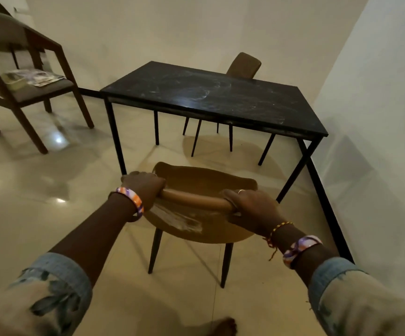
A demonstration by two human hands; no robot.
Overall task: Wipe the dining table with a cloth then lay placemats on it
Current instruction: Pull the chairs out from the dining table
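A black marble-look dining table stands ahead of me, its top streaked with pale smears. In front of it is a tan chair on thin black legs, pulled back from the table. My left hand grips the left end of the chair's top rail. My right hand grips the right end of the same rail. No cloth or placemat shows in the head view.
A second tan chair sits at the table's far side against the wall. A wooden armchair with papers on its seat stands at the left. A white wall runs close along the right. Glossy tiled floor lies open at left.
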